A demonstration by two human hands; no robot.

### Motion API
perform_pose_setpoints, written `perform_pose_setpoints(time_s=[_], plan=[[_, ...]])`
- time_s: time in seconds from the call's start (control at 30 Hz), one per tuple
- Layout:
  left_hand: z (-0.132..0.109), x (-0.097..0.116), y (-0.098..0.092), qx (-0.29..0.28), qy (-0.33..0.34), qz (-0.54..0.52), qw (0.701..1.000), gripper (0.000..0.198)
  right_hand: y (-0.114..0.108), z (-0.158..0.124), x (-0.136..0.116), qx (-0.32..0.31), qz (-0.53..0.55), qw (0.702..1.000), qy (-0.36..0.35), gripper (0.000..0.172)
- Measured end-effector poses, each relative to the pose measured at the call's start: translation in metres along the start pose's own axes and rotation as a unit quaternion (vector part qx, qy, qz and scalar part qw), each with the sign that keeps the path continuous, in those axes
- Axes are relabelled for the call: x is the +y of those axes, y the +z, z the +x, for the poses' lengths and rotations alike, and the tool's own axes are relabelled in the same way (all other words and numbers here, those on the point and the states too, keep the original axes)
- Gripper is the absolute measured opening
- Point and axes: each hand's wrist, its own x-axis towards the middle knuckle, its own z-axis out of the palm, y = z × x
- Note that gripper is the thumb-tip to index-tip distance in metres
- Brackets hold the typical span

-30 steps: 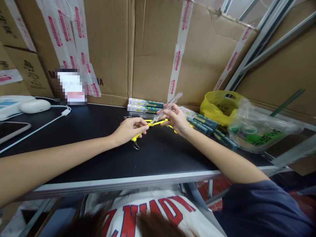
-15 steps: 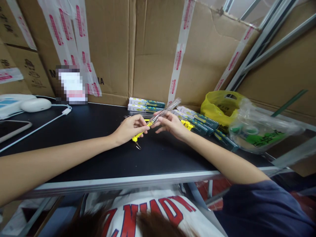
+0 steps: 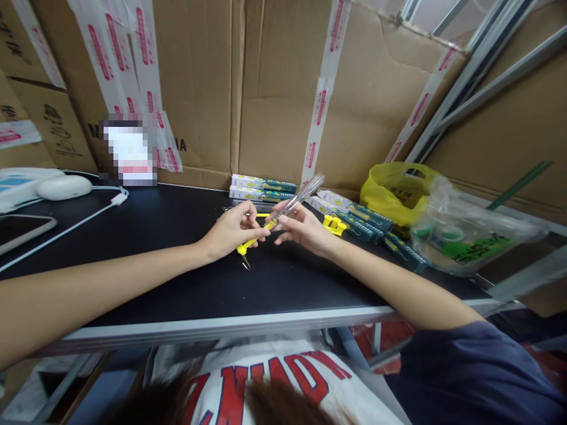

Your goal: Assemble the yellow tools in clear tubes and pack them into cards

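Tool [image 3: 243, 249] in yellow, slim and slanted, clamped along its middle between thumb and fingers of the left grip [image 3: 233, 231]. Below that pinch, toward the near edge of the black surface [image 3: 283, 289]: a yellow end and a thin metal hook [image 3: 245, 261], both clear of the fingers. Beyond the pinch, up and to the right: more of the yellow length, visible through the lower end of a clear tube [image 3: 305, 193], between the two grips. Cannot tell how far inside. Closed lightly around that tube near its lower end: the right grip [image 3: 305, 231], thumb on the near side, forefinger behind, lower fingers curled loosely underneath; upper end of the tube jutting out beyond the fingers. Just behind the grips, flat and partly hidden: more clear tubing [image 3: 264, 206] and a yellow rod [image 3: 262, 215]. Near the right grip, on its outer side: a small cluster of yellow pieces [image 3: 334, 225]. Farther back: a short stack of printed boxes [image 3: 262, 188], then to the right a slanting group of similar boxes [image 3: 358, 221]. Past those: a yellow bag [image 3: 394, 195] and a clear plastic bag [image 3: 465, 239] with green print. Well apart at far left: a phone [image 3: 26, 232], a white cable [image 3: 66, 235] and a rounded white device [image 3: 64, 188]. Along the back: tall cardboard [image 3: 274, 88] with strips of red-printed tape [image 3: 321, 100].
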Motion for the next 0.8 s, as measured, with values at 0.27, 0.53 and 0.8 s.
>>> perform_pose_setpoints(time_s=[0.27,0.53,0.8], plan=[[0.000,0.000,0.000,-0.001,-0.008,-0.009,1.000,0.041,0.002,0.000,-0.001,-0.005,0.005,1.000,0.004,0.032],[0.003,-0.003,-0.001,-0.015,-0.028,0.010,0.999,0.034,-0.004,0.003,-0.003,0.011,-0.009,1.000,-0.005,0.031],[0.006,-0.006,-0.001,-0.011,-0.046,0.016,0.999,0.031,-0.021,0.009,-0.017,0.075,-0.028,0.996,-0.037,0.028]])
